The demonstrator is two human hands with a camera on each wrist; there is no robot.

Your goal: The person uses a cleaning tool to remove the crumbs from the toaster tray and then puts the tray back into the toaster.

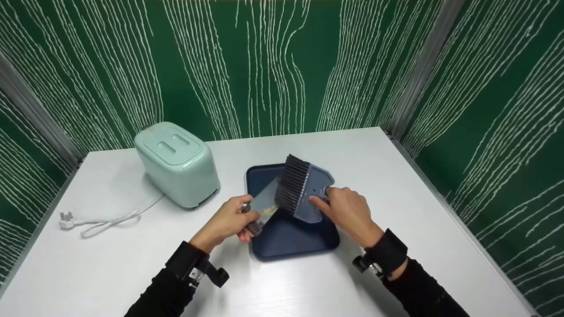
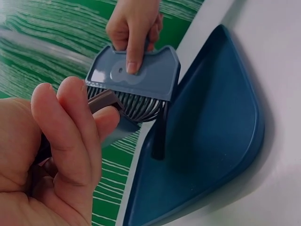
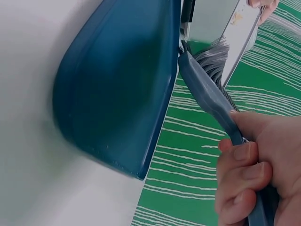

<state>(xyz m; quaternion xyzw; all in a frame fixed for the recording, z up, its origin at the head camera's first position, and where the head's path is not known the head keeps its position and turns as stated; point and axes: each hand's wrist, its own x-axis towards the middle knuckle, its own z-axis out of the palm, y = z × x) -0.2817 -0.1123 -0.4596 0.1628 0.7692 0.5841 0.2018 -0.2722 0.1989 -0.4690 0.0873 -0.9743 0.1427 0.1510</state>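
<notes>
My left hand (image 1: 229, 219) grips the grey slotted end of a flat metal crumb tray (image 1: 264, 197), held tilted over the left side of a dark blue tray (image 1: 296, 241). Yellowish crumbs (image 1: 269, 211) lie on its surface near my fingers. In my right hand (image 1: 350, 212) is the handle of a blue hand brush (image 1: 318, 178), the thumb pressed along its back. The brush's black bristles (image 1: 292, 185) overlap the crumb tray's far right edge in the head view. Bent bristles (image 2: 141, 107) show close to the crumb tray's end in the left wrist view.
A mint-green toaster (image 1: 180, 163) stands at the back left, its lid on top. Its white cord and plug (image 1: 67, 221) trail across the white table (image 1: 396, 176). Green walls with white streaks (image 1: 273, 66) enclose the back and sides.
</notes>
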